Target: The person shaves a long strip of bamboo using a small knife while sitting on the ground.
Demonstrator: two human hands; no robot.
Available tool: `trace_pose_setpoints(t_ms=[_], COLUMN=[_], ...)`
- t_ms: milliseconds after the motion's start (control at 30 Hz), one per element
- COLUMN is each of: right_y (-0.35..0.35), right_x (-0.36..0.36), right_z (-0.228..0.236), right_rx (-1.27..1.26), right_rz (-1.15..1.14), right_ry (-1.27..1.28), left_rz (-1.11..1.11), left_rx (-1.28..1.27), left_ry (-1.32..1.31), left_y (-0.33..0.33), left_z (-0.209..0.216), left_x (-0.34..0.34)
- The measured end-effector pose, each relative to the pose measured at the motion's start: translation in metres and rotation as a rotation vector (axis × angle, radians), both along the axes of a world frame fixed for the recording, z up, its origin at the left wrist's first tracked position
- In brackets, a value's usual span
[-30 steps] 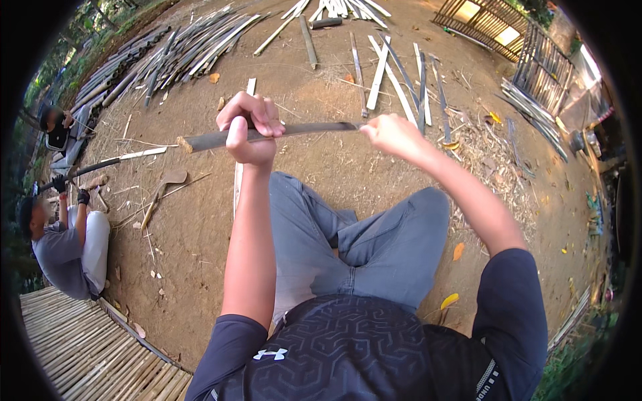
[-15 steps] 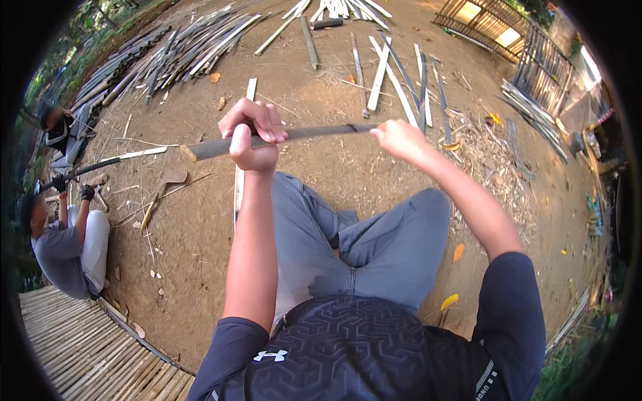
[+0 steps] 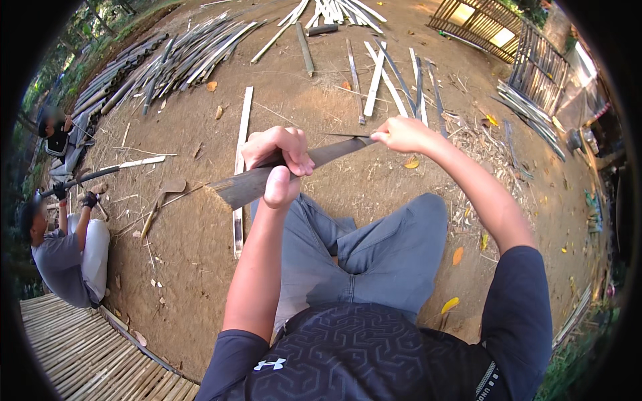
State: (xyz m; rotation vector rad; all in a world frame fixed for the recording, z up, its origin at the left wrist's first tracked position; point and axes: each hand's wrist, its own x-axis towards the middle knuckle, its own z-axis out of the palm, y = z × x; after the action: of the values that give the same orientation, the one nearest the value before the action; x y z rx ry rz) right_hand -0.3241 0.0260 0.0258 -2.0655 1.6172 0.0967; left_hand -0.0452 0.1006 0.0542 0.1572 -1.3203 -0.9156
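My left hand (image 3: 277, 160) is closed around a split piece of bamboo (image 3: 244, 188), fingers over the top and thumb below. The bamboo is brownish grey and held up slantwise, its cut end low at the left. At its upper right end my right hand (image 3: 404, 136) is closed. A thin, dark, pointed blade (image 3: 346, 136), looking like a knife's, sticks out leftward from that fist over the bamboo; its handle is hidden in my fingers. Under my left arm, a pale bamboo strip (image 3: 244, 123) lies on the ground.
To the left sits a person (image 3: 63, 250) with dark gloves holding a long dark pole, beside a slatted bamboo platform (image 3: 87, 347). A hoe-like tool (image 3: 157, 204) lies on the soil. Bamboo strips (image 3: 384, 77) and a larger pile (image 3: 194, 57) lie ahead.
The bamboo has tilted, its left end coming lower and nearer me, and my left hand has shifted right and down. The blade now stands apart from the bamboo's surface.
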Motion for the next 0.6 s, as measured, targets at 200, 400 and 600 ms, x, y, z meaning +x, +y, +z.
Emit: trace_pose_setpoints(t_ms=[200,400,600], right_y=[0.017,0.019,-0.008], right_x=[0.026,0.026,-0.040], right_z=[0.020,0.018,-0.018], right_rx=[-0.204,-0.133,-0.042], right_rz=[0.142,0.115,-0.077], right_ry=[0.057,-0.023,0.042], left_rz=[0.026,0.000,-0.014], left_rx=[0.021,-0.066,-0.005], left_ry=[-0.001,-0.028,0.029], left_y=[-0.001,0.001,-0.005], left_z=[-0.003,0.000,-0.001], left_x=[0.013,0.010,0.001])
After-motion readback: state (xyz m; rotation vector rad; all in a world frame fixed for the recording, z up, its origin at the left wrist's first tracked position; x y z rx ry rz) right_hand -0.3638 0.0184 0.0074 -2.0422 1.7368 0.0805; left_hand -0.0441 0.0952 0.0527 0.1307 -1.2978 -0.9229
